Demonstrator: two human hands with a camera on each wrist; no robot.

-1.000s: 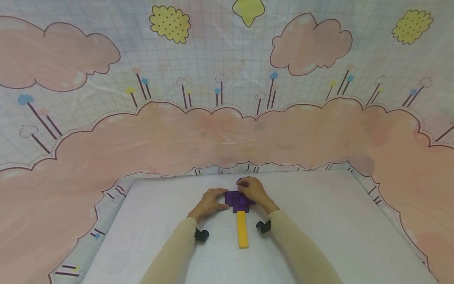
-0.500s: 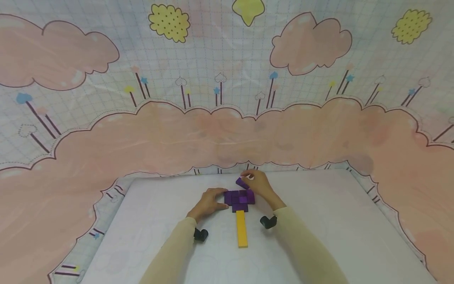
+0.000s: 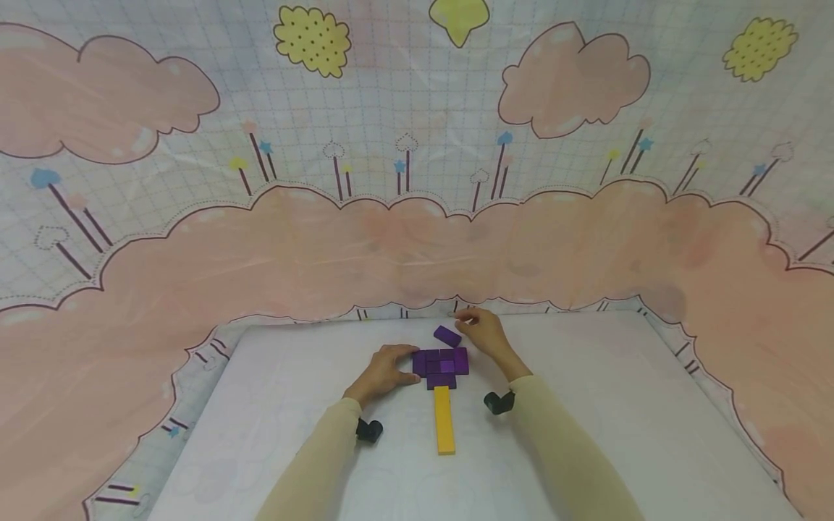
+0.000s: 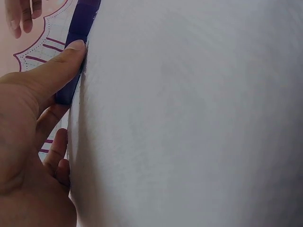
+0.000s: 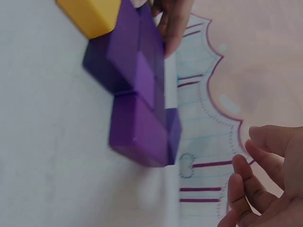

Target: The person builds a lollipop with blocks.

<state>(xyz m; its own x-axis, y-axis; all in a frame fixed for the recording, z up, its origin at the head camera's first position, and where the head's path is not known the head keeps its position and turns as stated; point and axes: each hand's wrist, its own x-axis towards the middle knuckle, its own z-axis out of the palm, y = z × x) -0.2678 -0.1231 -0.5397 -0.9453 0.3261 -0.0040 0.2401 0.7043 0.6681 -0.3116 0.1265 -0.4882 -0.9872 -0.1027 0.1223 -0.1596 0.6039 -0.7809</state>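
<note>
Purple blocks (image 3: 433,366) lie side by side on the white table in a compact cluster. My left hand (image 3: 382,373) holds the cluster's left end, thumb at the near side and fingers at the far side; the left wrist view shows the thumb against a purple block (image 4: 84,21). Just beyond the cluster, a separate-looking purple block (image 3: 447,336) lies slanted. My right hand (image 3: 485,336) is to the right of that block, holding nothing, its fingers loosely bent in the right wrist view. A long yellow block (image 3: 444,421) extends from the cluster toward me.
The white tabletop (image 3: 586,420) spreads around the blocks. Behind its far edge hangs a patterned cloth (image 3: 417,253) with pink clouds. A small black wrist device (image 3: 369,431) sits by the left sleeve, another black device (image 3: 499,402) by the right.
My right hand has let go of the slanted purple block beyond the cluster and drawn away to the right. My left hand has stayed at the cluster's left end.
</note>
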